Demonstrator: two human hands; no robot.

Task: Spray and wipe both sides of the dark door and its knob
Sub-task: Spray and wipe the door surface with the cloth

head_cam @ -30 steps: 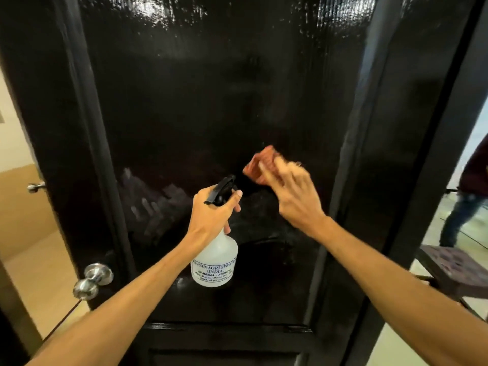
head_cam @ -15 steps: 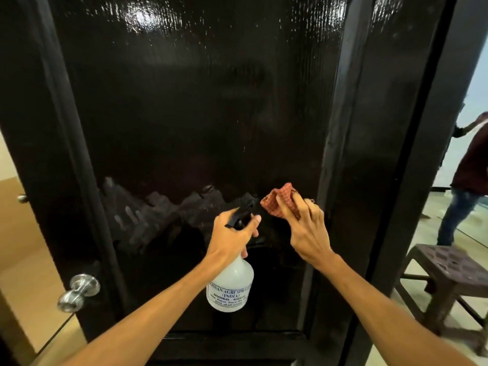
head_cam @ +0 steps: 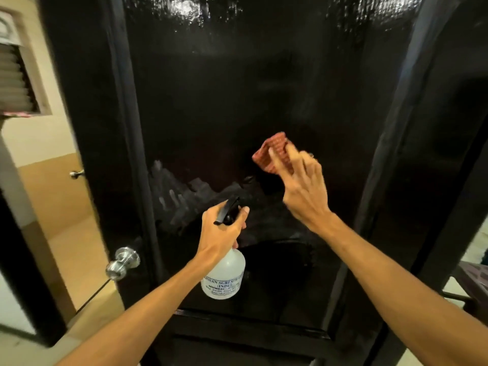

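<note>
The glossy black door (head_cam: 237, 88) fills the view, with a dull wet smear (head_cam: 179, 196) across its middle panel. Its silver knob (head_cam: 122, 262) sticks out at the lower left edge. My left hand (head_cam: 220, 233) grips the neck of a clear spray bottle (head_cam: 224, 278) with a black trigger head, held upright in front of the panel. My right hand (head_cam: 303, 191) presses a folded red cloth (head_cam: 272, 151) flat against the door, up and right of the bottle, with fingers stretched over the cloth.
Left of the door, a beige wall and floor show, with a second small knob (head_cam: 76, 173) and a louvred vent (head_cam: 15, 80). A dark stool (head_cam: 472, 286) stands at the right edge beyond the door frame (head_cam: 449, 154).
My right hand has slid the cloth up the panel from beside the spray head. The view has shifted, showing more of the room on the left.
</note>
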